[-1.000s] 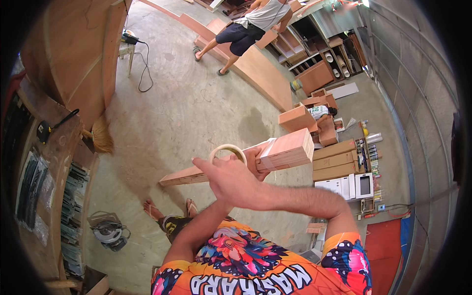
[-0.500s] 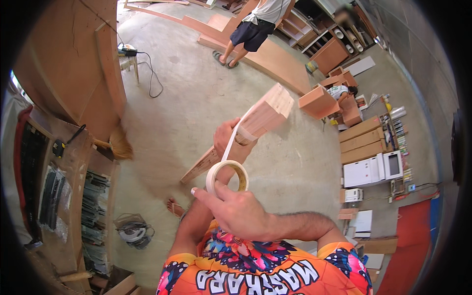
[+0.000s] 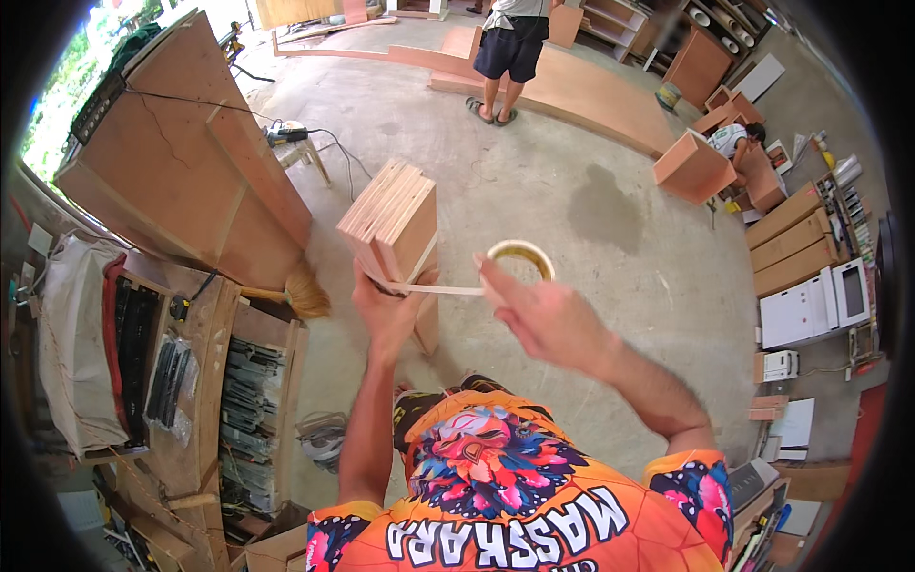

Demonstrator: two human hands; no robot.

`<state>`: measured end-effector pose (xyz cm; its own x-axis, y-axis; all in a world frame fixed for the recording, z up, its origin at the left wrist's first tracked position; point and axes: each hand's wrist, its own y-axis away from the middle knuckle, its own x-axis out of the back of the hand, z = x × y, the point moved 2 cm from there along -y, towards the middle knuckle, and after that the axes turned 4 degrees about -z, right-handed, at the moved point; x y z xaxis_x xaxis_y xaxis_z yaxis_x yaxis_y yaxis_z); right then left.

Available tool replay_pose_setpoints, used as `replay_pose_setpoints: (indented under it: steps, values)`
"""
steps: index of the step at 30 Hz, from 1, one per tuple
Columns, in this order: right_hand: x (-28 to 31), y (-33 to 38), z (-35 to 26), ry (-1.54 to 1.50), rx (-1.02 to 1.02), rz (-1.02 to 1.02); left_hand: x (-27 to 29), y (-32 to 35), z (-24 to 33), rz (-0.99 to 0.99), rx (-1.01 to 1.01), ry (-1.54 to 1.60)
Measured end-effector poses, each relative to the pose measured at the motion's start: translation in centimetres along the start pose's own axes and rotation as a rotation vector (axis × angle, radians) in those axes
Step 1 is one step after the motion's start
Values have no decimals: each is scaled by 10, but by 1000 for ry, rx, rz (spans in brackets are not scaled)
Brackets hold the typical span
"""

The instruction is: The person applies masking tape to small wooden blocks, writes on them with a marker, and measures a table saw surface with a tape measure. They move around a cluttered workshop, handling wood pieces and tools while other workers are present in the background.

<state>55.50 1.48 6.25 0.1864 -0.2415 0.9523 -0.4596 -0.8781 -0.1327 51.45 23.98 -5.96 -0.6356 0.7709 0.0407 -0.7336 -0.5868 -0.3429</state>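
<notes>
My left hand (image 3: 381, 310) is closed around a thick bundle of plywood strips (image 3: 412, 224), held tilted with its layered end up. My right hand (image 3: 553, 324) grips a roll of masking tape (image 3: 520, 246) to the right of the bundle. Between them a pulled-out length of tape (image 3: 443, 289) runs taut and nearly level from the roll to the wood, by my left fingers. Part of the tape also lies across the bundle's right face. My left palm and the bundle's lower part are partly hidden.
A large plywood panel (image 3: 181, 162) stands at left, with a broom (image 3: 307, 294) at its foot. A power tool (image 3: 286, 133) rests on a stool. A circular saw (image 3: 322, 440) lies on the floor. One person (image 3: 510, 57) stands ahead; another (image 3: 732, 143) crouches among wooden boxes at right.
The bundle has swung left and more upright. My right hand has moved right and up with the tape roll, and the tape strip now runs sideways instead of steeply upward.
</notes>
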Motion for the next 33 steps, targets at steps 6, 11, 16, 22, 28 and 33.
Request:
replay_pose_setpoints:
  steps: [6, 11, 16, 22, 28, 33]
  values:
    - [17, -38, 77, 50, 144, -26, -22, 23, -2, -11, 79, 114]
    - [10, -74, 111, 111, 250, -24, -31, 39, 11, -84, 133, 55]
    - [12, -102, 114, 71, 317, -245, -41, 57, 19, -55, 79, 4]
    - [22, -117, 89, -177, 392, -508, -42, 78, 16, -131, 50, -58]
    - [22, -117, 79, -467, 171, -886, -45, 87, 19, -136, -209, -90]
    - [29, -145, 63, -721, -400, -1091, -44, 85, 10, -117, -235, -46]
